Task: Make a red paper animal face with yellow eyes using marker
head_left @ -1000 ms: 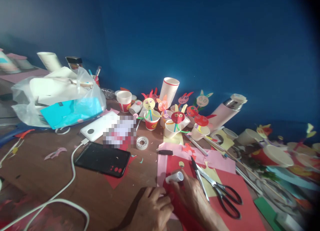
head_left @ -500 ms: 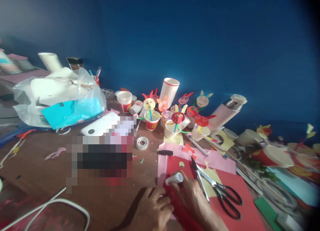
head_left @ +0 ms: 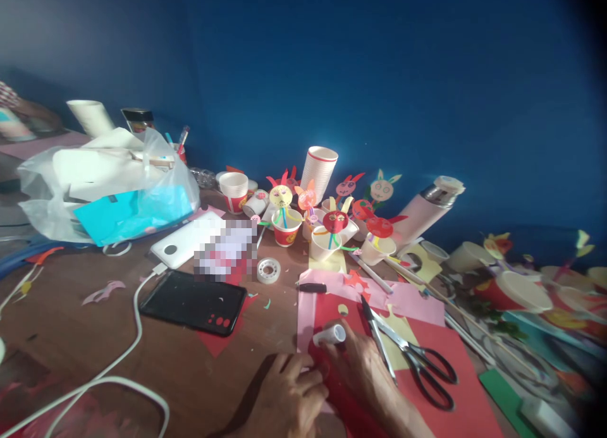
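My right hand (head_left: 360,362) is closed around a short white tube (head_left: 331,335), which looks like a glue stick, its round end facing up and away. My left hand (head_left: 291,390) lies just left of it, fingers curled down close to the right fingertips; what they pinch is hidden. Both hands rest at the near edge of a red paper sheet (head_left: 458,378). Black-handled scissors (head_left: 412,356) lie on this sheet to the right of my right hand, beside a silver-and-black pen (head_left: 378,338). A black pen cap (head_left: 312,287) lies on pink paper (head_left: 417,303) above.
Paper cups with paper animal faces (head_left: 327,242) stand along the blue wall, beside a leaning pink flask (head_left: 422,213). On the left are a black phone (head_left: 194,301), white power bank (head_left: 187,239), cable (head_left: 116,362), tape roll (head_left: 269,270) and plastic bag (head_left: 35,191).
My hands keep nearly the same pose around the white tube. The view has shifted slightly. The black phone now shows where blur covered it, and a person's checked sleeve appears at far left.
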### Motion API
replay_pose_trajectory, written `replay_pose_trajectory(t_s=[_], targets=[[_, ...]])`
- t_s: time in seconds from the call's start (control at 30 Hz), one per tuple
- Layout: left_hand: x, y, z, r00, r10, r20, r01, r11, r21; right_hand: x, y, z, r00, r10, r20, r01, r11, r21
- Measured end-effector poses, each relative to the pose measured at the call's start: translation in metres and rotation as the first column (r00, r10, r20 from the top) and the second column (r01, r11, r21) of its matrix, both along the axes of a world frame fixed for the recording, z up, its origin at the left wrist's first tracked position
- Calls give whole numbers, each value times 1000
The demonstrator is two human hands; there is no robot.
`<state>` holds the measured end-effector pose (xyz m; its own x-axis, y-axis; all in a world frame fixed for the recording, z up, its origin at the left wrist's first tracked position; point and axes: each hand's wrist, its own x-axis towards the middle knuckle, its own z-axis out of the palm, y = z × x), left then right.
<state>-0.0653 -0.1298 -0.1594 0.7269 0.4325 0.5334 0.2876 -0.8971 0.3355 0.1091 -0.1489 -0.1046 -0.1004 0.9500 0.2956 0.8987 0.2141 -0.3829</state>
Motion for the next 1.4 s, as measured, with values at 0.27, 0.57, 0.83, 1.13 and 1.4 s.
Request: replay_pose_trajectory(t_s=[0.27,0.57,0.83,1.13,1.4], targets=[[-1,0,4,1000,-8,1,8,1000,-12,1,0,0,995,-5,-102,-7,993,-118],[0,0,-1,1000,7,-30,-7,1000,8,-1,-3,-1,995,-9,-96,1,996,-88],[-2,0,2,995,-11,-102,11,1000,6,-1,0,2,998,6,-69,-10,998,-65],[-1,0,4,995,-10,-99,10,1000,-6,-1,-1,2,998,22,-62,-28,995,-96],[-3,0,4,998,-3,-69,1,1000,-30,-3,-1,2,999,19,-47,-22,998,-54]])
